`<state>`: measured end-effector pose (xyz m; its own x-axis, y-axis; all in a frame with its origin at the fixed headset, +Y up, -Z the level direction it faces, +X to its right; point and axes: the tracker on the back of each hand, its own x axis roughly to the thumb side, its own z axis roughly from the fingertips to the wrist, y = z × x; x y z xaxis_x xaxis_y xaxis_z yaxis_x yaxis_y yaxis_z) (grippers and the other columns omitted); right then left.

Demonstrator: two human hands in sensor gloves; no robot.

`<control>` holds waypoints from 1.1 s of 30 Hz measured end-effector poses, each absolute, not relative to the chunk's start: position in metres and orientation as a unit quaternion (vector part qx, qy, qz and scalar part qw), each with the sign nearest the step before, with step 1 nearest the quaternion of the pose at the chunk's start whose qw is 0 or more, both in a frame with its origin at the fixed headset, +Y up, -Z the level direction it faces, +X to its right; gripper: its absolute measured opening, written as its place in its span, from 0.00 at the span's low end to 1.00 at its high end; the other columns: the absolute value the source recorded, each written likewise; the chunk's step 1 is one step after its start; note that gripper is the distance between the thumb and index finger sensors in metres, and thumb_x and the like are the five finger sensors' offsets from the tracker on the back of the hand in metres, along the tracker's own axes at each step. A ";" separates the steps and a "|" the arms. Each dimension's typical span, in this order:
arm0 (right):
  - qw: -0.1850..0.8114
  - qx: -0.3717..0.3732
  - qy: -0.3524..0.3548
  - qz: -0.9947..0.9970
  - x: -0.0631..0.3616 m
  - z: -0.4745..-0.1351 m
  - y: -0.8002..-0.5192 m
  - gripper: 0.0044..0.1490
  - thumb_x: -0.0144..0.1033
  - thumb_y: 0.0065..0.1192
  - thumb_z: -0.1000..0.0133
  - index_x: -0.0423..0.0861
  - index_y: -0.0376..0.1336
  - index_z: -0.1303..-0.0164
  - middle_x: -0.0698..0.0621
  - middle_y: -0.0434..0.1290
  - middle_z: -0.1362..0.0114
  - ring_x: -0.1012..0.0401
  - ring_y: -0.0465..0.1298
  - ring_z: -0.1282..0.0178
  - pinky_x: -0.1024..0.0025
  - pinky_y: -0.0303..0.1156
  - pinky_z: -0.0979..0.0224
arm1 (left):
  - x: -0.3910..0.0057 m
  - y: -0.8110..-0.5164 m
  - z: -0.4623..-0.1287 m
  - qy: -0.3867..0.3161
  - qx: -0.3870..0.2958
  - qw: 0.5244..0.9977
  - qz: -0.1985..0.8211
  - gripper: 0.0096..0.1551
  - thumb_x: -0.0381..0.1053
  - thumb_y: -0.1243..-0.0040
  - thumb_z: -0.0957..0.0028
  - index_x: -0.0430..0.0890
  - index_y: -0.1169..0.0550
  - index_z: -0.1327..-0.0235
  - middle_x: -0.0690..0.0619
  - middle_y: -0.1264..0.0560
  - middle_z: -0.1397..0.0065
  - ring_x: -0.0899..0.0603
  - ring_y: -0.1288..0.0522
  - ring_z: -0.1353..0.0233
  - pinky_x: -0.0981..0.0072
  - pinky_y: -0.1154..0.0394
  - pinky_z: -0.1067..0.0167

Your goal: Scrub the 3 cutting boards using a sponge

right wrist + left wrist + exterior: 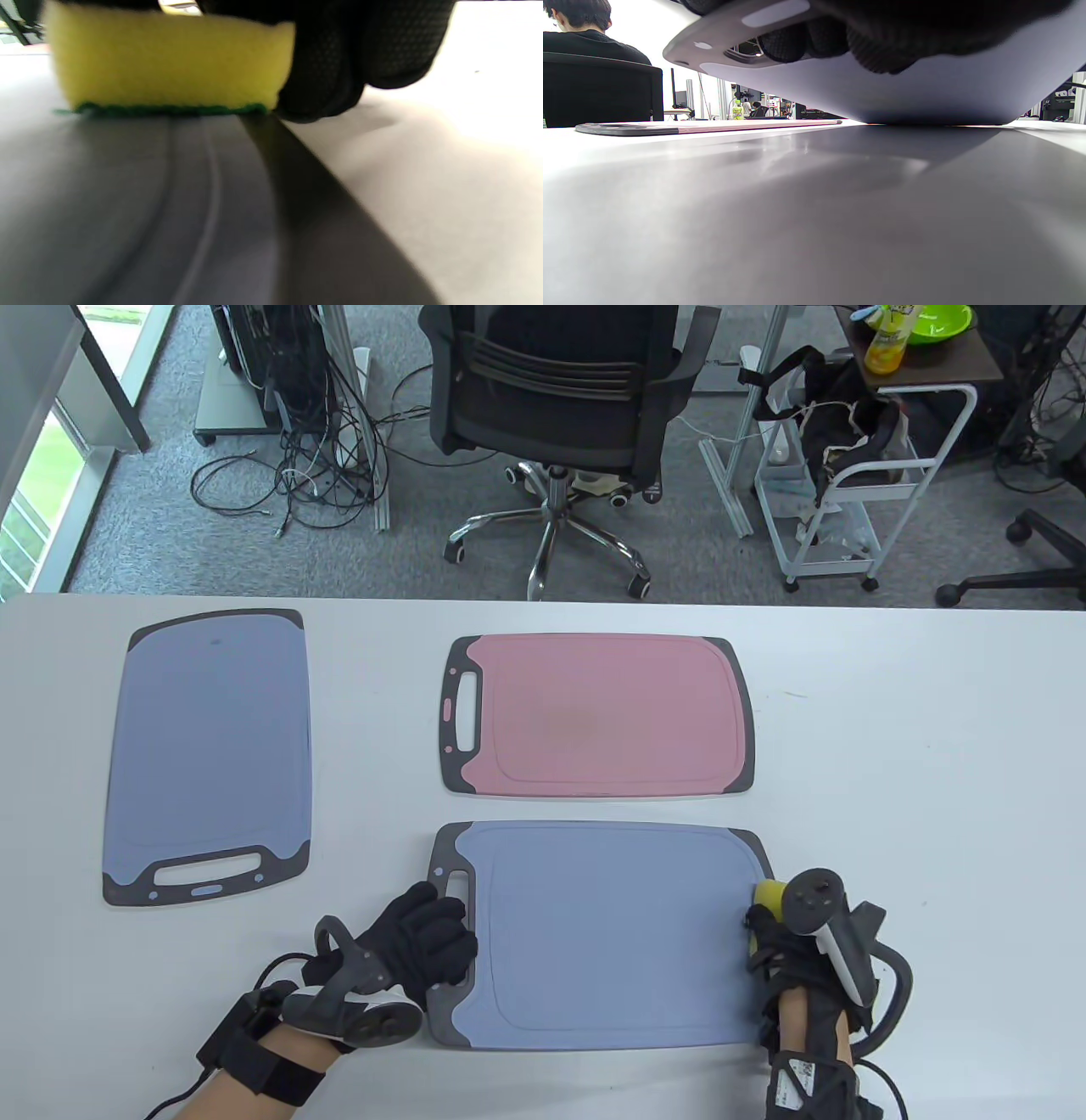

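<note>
Far left on white counter (891,746): blue plastic cutting board (208,755), handle toward the near edge. Centre: pink plastic cutting board (598,717) beyond second blue cutting board (607,937). Left hand (420,942) gripping its handle end (lifted off counter in left wrist view). Right hand (785,950) clasping yellow-green sponge (770,892), pressed on its right edge.

Three cutting boards are lying on the table (891,746): one far left (208,755), one behind centre (594,717), one in front (607,937), the sponge (769,895) sitting on its right edge.
</note>
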<state>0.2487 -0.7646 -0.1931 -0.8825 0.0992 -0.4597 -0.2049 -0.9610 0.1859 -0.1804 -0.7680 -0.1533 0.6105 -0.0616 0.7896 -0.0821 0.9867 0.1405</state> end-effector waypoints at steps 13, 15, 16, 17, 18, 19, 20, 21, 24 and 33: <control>-0.049 0.259 0.011 0.965 -0.008 -0.144 -0.729 0.48 0.62 0.53 0.45 0.39 0.60 0.25 0.46 0.74 0.40 0.55 0.79 0.49 0.55 0.76 0.41 | -0.180 -0.768 -0.154 -0.442 0.080 0.894 0.003 0.25 0.56 0.35 0.36 0.56 0.35 0.33 0.59 0.30 0.29 0.44 0.32 0.19 0.38 0.39 0.21; -0.018 0.242 0.026 0.970 0.012 -0.152 -0.733 0.48 0.64 0.52 0.44 0.42 0.58 0.23 0.48 0.73 0.39 0.57 0.78 0.48 0.57 0.76 0.41 | -0.180 -0.768 -0.154 -0.442 0.079 0.893 0.003 0.26 0.56 0.35 0.36 0.56 0.35 0.32 0.59 0.30 0.29 0.44 0.32 0.19 0.38 0.40 0.21; 0.011 0.219 0.028 0.975 0.025 -0.157 -0.736 0.47 0.63 0.55 0.46 0.42 0.60 0.24 0.46 0.73 0.40 0.55 0.78 0.49 0.55 0.75 0.42 | -0.179 -0.768 -0.154 -0.443 0.077 0.893 0.002 0.26 0.56 0.35 0.36 0.56 0.35 0.32 0.59 0.30 0.29 0.44 0.32 0.19 0.38 0.40 0.21; 0.019 0.183 0.041 0.982 0.044 -0.164 -0.740 0.47 0.62 0.57 0.46 0.42 0.60 0.24 0.46 0.73 0.40 0.55 0.78 0.49 0.54 0.75 0.42 | -0.179 -0.768 -0.154 -0.444 0.076 0.893 0.001 0.26 0.56 0.35 0.36 0.56 0.35 0.32 0.59 0.30 0.29 0.44 0.32 0.19 0.38 0.40 0.21; -0.002 0.138 0.053 0.989 0.069 -0.171 -0.742 0.47 0.62 0.56 0.46 0.42 0.59 0.24 0.46 0.73 0.40 0.55 0.78 0.49 0.55 0.75 0.42 | -0.179 -0.768 -0.154 -0.444 0.075 0.893 0.001 0.26 0.56 0.35 0.36 0.56 0.35 0.32 0.59 0.30 0.29 0.44 0.33 0.19 0.38 0.40 0.21; -0.014 0.105 0.057 0.993 0.087 -0.175 -0.744 0.47 0.62 0.55 0.45 0.42 0.59 0.23 0.46 0.73 0.39 0.55 0.78 0.49 0.55 0.75 0.41 | -0.179 -0.768 -0.154 -0.444 0.075 0.893 0.001 0.26 0.56 0.35 0.36 0.56 0.35 0.32 0.59 0.30 0.29 0.44 0.33 0.19 0.38 0.40 0.21; -0.023 0.053 0.059 0.997 0.118 -0.180 -0.749 0.47 0.62 0.55 0.45 0.42 0.59 0.24 0.46 0.73 0.39 0.55 0.78 0.49 0.55 0.75 0.42 | -0.179 -0.768 -0.154 -0.445 0.076 0.893 0.002 0.26 0.56 0.35 0.36 0.56 0.35 0.32 0.59 0.30 0.29 0.44 0.33 0.19 0.38 0.40 0.21; -0.025 0.018 0.061 0.998 0.138 -0.181 -0.752 0.47 0.62 0.54 0.45 0.41 0.60 0.24 0.46 0.73 0.40 0.54 0.78 0.49 0.55 0.75 0.42 | -0.179 -0.768 -0.154 -0.445 0.076 0.892 0.002 0.26 0.56 0.35 0.36 0.56 0.35 0.32 0.59 0.30 0.29 0.44 0.33 0.18 0.38 0.40 0.21; -0.013 -0.144 0.084 0.986 0.224 -0.178 -0.765 0.47 0.61 0.55 0.45 0.40 0.60 0.24 0.45 0.73 0.40 0.54 0.78 0.49 0.54 0.75 0.42 | -0.179 -0.768 -0.154 -0.445 0.077 0.892 0.003 0.26 0.56 0.35 0.36 0.56 0.36 0.31 0.59 0.30 0.29 0.44 0.33 0.18 0.38 0.40 0.21; -0.022 -0.043 0.077 0.996 0.178 -0.175 -0.759 0.47 0.61 0.54 0.44 0.38 0.59 0.25 0.44 0.73 0.40 0.54 0.78 0.49 0.55 0.75 0.42 | -0.179 -0.769 -0.154 -0.443 0.079 0.893 0.004 0.26 0.56 0.35 0.36 0.56 0.35 0.32 0.58 0.30 0.29 0.44 0.33 0.18 0.38 0.40 0.21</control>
<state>0.1777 -0.7594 -0.1752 -0.9954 -0.0507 -0.0819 0.0374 -0.9870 0.1562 -0.1789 -0.7686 -0.1535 0.6073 -0.0627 0.7920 -0.0775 0.9874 0.1376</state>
